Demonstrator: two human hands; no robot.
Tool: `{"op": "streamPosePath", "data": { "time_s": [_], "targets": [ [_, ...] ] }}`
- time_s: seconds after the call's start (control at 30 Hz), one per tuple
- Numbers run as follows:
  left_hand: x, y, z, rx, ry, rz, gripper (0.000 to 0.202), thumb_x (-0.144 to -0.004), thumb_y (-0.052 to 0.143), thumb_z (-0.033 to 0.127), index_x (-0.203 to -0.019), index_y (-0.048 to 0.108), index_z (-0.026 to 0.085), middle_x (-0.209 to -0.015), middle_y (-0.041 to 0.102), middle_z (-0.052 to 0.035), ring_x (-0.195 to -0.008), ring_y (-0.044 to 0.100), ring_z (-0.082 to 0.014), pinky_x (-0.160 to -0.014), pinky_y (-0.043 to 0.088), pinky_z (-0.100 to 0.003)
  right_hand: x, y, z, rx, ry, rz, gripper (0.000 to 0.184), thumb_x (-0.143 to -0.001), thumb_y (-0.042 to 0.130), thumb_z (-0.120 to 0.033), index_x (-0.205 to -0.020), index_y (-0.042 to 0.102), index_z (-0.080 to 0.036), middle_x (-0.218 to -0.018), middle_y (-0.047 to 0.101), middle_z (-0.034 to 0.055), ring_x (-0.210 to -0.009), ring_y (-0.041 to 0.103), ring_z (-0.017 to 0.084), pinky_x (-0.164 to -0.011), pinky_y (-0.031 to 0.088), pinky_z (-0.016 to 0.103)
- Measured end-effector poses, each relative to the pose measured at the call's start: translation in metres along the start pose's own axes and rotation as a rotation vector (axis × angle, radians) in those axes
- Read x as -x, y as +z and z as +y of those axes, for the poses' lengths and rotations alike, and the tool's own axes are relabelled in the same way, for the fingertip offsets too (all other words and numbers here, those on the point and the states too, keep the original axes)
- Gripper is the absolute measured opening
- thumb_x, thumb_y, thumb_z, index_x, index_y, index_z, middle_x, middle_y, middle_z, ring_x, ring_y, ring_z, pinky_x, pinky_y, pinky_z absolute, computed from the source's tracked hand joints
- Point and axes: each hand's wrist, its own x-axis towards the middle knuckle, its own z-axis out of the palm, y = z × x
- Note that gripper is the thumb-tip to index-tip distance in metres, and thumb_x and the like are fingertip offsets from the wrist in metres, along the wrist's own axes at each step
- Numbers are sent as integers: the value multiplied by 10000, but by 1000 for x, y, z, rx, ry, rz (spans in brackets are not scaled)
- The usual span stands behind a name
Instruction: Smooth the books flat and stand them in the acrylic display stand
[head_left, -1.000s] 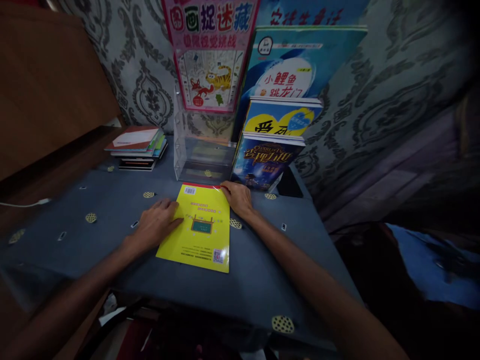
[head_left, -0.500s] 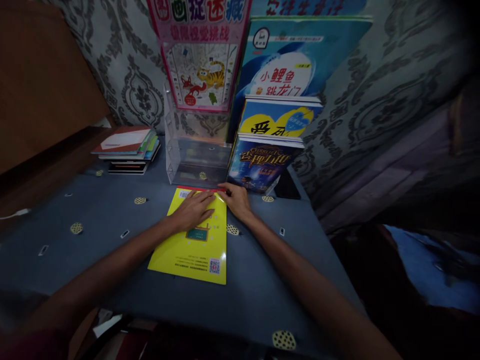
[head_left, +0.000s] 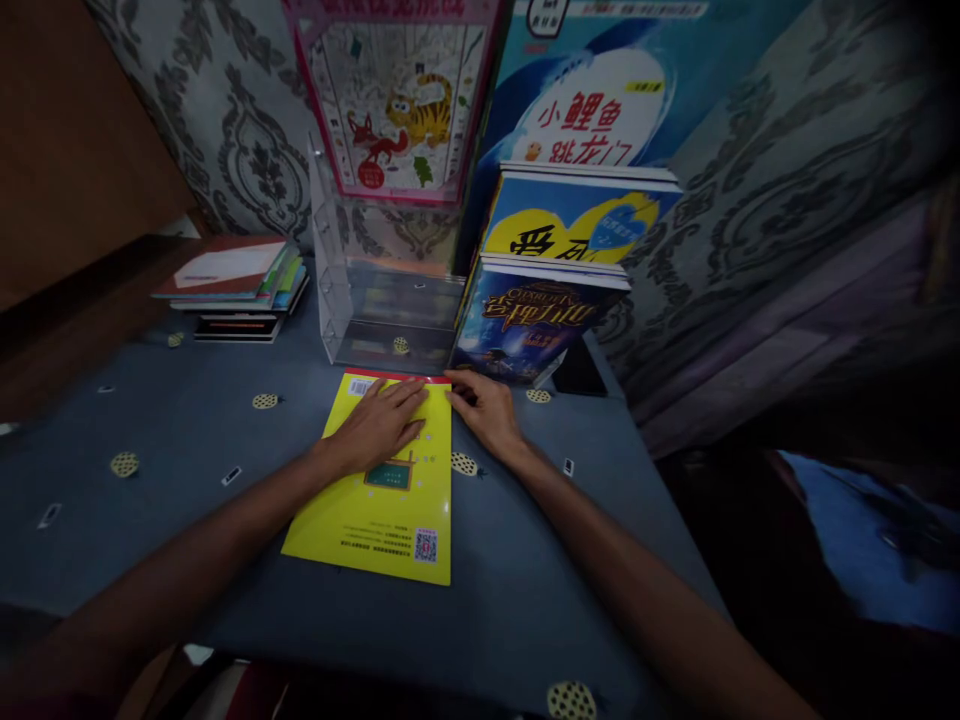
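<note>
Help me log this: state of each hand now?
Left hand: open, resting on the yellow book.
Right hand: at that book's far right corner; cannot tell whether gripping.

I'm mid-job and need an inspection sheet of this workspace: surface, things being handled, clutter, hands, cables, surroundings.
Surface: blue-grey tablecloth with printed yellow motifs.
Things handled: yellow book lies flat, barcode side up, in front of the clear rack, which bears several upright books.
Clutter: stack of books left of the rack; flat dark object to its right.
Hands: left hand rests open on the yellow book; right hand is at its far right corner, grip unclear.
Cables: small white piece at left edge, too little to identify.
Surroundings: patterned wall behind; blue cloth-like item at right.
</note>
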Motion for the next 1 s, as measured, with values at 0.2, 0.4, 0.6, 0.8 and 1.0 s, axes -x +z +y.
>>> {"op": "streamPosePath", "data": {
  "time_s": [0.2,0.4,0.6,0.8,1.0],
  "targets": [
    [0,2,0,-9,-3,10,459,-1062,376,346,-1469,474,159,-1580,467,-152,-1490,398,-274,-1220,267,-530,18,0,-20,336,-212,-78,321,-961,527,-205,-1212,727,-202,-1269,724,130,-1202,621,299,-1018,498,484],
    [1,1,2,-3,-5,9,478,-1063,366,379,-1475,476,163,-1578,471,-155,-1500,390,-272,-1225,269,-519,29,6,-28,444,-198,-174,391,-984,535,-284,-1340,660,-181,-1393,660,153,-1334,569,298,-1110,426,506],
    [21,-11,-14,-32,-175,36,470,-1025,443,355,-1433,526,138,-1551,503,-169,-1443,474,-298,-1207,338,-483,30,6,-28,448,-157,-194,388,-989,522,-274,-1338,650,-163,-1452,606,174,-1382,544,296,-1131,390,533],
    [45,-28,-33,-98,-304,77,429,-1001,438,303,-1376,581,151,-1497,567,-153,-1405,523,-293,-1147,438,-452,30,6,-28,428,-149,-207,385,-984,530,-276,-1337,645,-178,-1463,598,168,-1403,525,293,-1137,373,534],
    [44,-26,-31,-152,-303,90,435,-985,431,282,-1373,591,169,-1482,587,-134,-1386,543,-284,-1150,433,-463,30,4,-29,420,-121,-206,413,-985,536,-313,-1362,628,-172,-1480,585,162,-1401,519,295,-1142,368,519]
  ]
}}
